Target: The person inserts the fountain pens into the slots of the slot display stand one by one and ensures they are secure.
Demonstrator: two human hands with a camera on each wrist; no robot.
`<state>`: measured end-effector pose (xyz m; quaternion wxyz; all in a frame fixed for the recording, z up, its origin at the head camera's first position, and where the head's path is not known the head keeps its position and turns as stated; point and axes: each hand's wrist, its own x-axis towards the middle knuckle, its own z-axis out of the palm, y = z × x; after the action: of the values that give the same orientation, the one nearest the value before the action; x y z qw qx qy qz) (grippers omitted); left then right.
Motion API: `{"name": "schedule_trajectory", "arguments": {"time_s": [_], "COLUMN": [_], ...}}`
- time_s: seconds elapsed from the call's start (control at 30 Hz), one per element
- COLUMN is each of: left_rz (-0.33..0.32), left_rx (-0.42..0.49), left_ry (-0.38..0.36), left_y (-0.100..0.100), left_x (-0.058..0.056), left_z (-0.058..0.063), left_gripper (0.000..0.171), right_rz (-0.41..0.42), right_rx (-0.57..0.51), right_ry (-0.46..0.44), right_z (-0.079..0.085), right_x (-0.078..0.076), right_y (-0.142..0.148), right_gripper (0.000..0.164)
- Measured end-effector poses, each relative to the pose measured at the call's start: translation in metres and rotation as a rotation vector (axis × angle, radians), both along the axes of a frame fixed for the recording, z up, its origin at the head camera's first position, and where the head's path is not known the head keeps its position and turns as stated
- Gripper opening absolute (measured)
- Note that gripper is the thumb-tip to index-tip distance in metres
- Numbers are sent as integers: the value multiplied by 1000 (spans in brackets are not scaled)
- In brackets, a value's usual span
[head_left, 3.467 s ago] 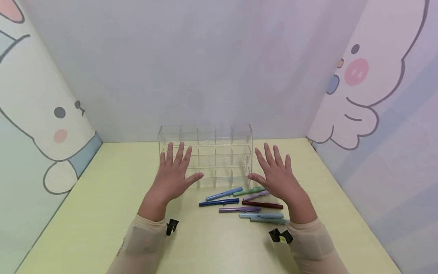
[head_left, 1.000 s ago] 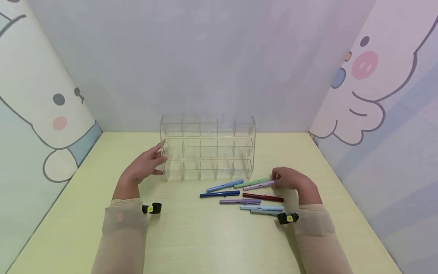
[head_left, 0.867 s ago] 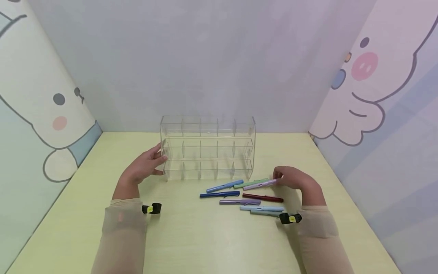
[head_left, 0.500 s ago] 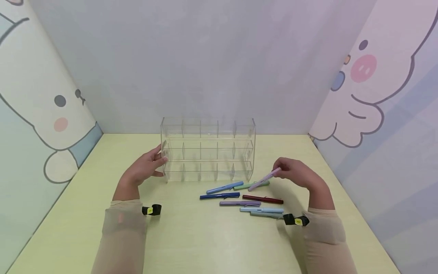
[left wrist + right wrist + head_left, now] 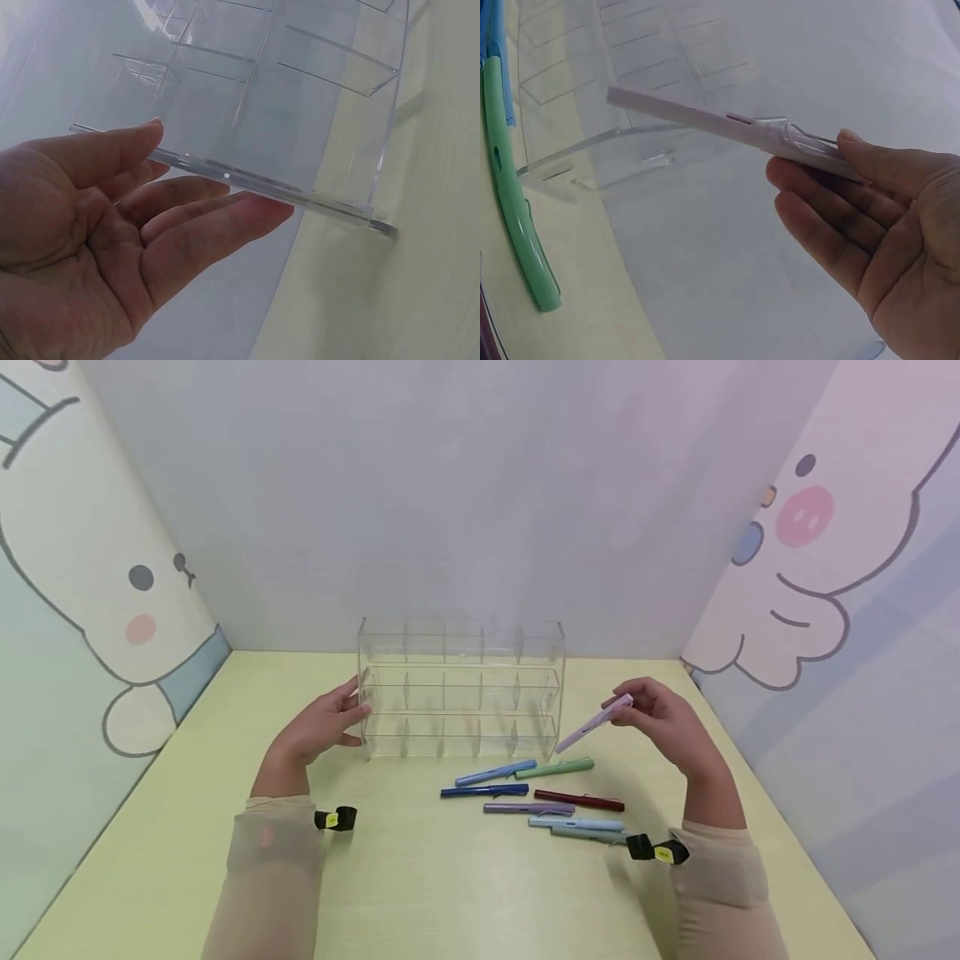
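My right hand (image 5: 667, 722) pinches a pale lilac pen (image 5: 594, 724) by its clip end, between thumb and fingers. Held off the table, the pen slants down to the left, as the right wrist view also shows with the lilac pen (image 5: 697, 118). A clear three-tier pen rack (image 5: 461, 714) with divided compartments stands at the back. My left hand (image 5: 318, 727) grips its left side panel, and in the left wrist view the thumb and fingers lie on either side of the panel edge (image 5: 247, 182).
Several pens lie in front of the rack: light blue (image 5: 495, 773), green (image 5: 555, 768), dark blue (image 5: 483, 791), dark red (image 5: 579, 800), purple (image 5: 528, 809), pale blue (image 5: 576, 823) and grey-green (image 5: 587, 834). A grey wall (image 5: 465, 510) stands behind the table (image 5: 420, 893).
Both hands were spread flat in the air at first. The left hand then took the rack's side; the right picked up the lilac pen and has raised it up and rightward off the table.
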<state>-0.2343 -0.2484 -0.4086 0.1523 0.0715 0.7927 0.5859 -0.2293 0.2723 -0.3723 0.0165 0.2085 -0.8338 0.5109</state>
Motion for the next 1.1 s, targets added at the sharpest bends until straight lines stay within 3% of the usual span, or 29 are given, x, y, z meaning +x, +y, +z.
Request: {"name": "schedule_trajectory", "arguments": {"time_s": [0.27,0.5,0.7,1.1], "left_rz": [5,2,0,28], "left_rx": [17,31,31,4], "left_ry": [-17,-14,-13,-20], "left_y": [1,0,1,-2], "left_x": [0,0,0,3], "left_z": [0,-1,-2,1], "left_gripper": [71,69,69,71], "right_rz": [4,20,2,-4], "right_rx": [-316,-482,-518,-523], "right_ry": [106,204,214,186], "right_z": [14,47,71,100], "right_x": [-3,-21,-39,-81], "right_y": [-20,-52,-82,-142], "right_gripper": [28,27,25,27]}}
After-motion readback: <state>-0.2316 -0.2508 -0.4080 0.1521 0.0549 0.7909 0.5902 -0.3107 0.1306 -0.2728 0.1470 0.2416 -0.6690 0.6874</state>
